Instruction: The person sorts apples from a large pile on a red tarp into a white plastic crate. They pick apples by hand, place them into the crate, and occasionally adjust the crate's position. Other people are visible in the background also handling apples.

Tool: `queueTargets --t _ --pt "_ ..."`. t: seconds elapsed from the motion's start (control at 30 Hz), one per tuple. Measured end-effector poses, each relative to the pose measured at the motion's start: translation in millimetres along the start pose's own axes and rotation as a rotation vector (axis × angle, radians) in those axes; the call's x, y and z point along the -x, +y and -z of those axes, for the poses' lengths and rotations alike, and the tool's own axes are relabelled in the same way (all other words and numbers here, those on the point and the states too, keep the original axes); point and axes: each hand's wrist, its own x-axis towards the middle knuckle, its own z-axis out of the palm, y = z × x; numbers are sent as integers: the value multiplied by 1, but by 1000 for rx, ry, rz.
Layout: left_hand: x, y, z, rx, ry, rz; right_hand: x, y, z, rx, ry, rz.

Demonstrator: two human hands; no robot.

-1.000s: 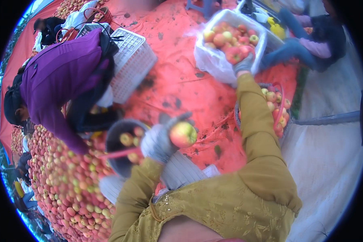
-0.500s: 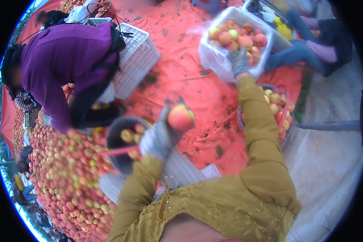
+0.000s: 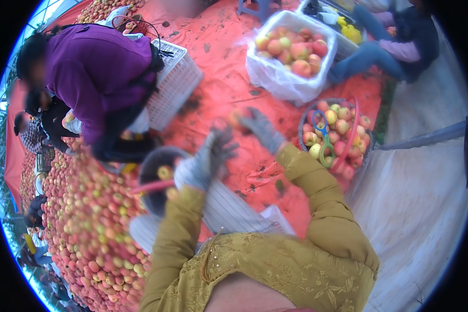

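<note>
A: Head view. Left hand (image 3: 210,156)?

B: Grey glove, motion-blurred. Fingers spread wide, nothing visibly in it. It hangs just above the right edge of the dark bucket (image 3: 146,169), which has a few apples in it and a pink handle.

A: Right hand (image 3: 260,131)?

B: Also gloved, arm stretched fwd over the red tarp (image 3: 218,67). Fingers look extended, but too blurred to tell how far open. An orange-red smear, prob. an apple (image 3: 235,118), sits just at the fingertips, between the two hands. Can't tell if it's gripped, touched or loose.

A: Around them?

B: Round basket (image 3: 301,125) of apples near the right forearm, blue-green scissors (image 3: 322,141) lying on top. White lined crate (image 3: 275,78) of apples further fwd, well apart from both hands. Big apple pile (image 3: 88,223) to the left. Person in purple (image 3: 104,78) bends beside the bucket, next to a white slatted crate (image 3: 177,83). Another person (image 3: 395,47) sits at top right.

A: Step in hand?

B: Judging by the pose, sorting apples one at a time, with this one mid-handling between the hands.

A: Next move needs?

B: A firm hold on that apple first, then a choice of container. The bucket is close on the left, the basket close on the right, and the crate needs a full reach. It should also be set down softly, since the fruit bruises.
</note>
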Motion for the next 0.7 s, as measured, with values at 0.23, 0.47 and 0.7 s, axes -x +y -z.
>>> queueTargets --t 0.23,0.47,0.7 --pt "-11 -4 2 -11 97 -40 -129 -60 186 -621 507 227" --pt "-19 -5 -8 -76 117 -4 -164 -116 242 -147 541 284" --pt "-22 -9 -5 -104 96 -21 -147 -81 205 -282 363 114"
